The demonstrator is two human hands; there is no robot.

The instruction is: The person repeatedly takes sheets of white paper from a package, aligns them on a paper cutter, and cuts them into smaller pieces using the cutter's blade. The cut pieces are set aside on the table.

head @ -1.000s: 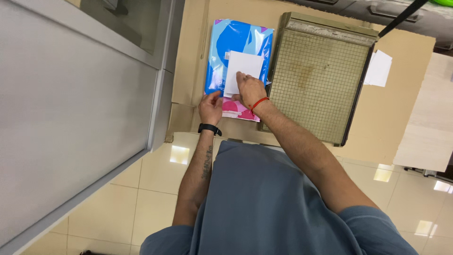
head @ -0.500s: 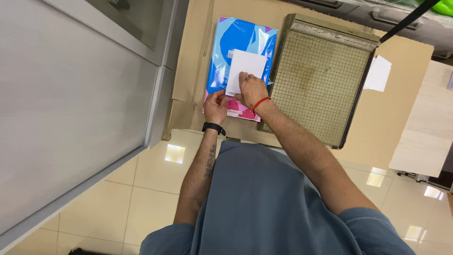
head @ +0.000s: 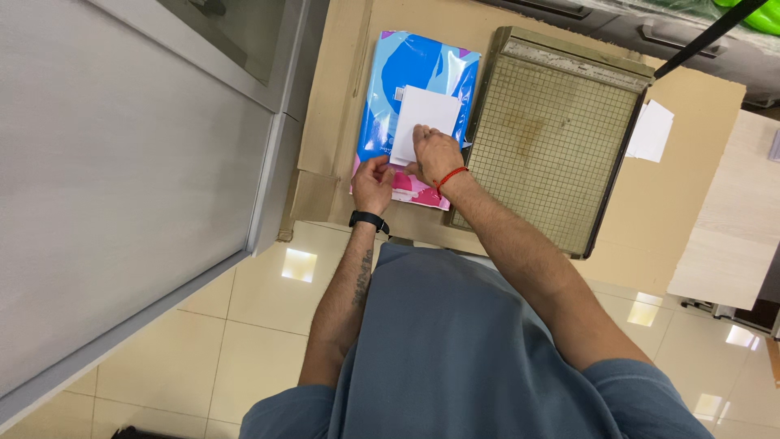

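White paper sheets [head: 424,123] lie on the blue and pink paper ream pack [head: 416,89], at the left of the cardboard worktop [head: 666,203]. Since 1 second ago little has shifted: the right hand [head: 436,156] still presses flat, fingers spread, on the sheets' near edge, and the left hand [head: 373,184] still pinches their near left corner. The gridded paper cutter [head: 546,138] lies untouched just beside.

A paper packet [head: 414,77] is being borne on a cardboard-covered table [head: 674,203], with a paper cutter [head: 552,146] just beside it on the right. A white sheet stack [head: 426,114] is lying on the packet. Loose sheets [head: 652,130] are lying right of the cutter.
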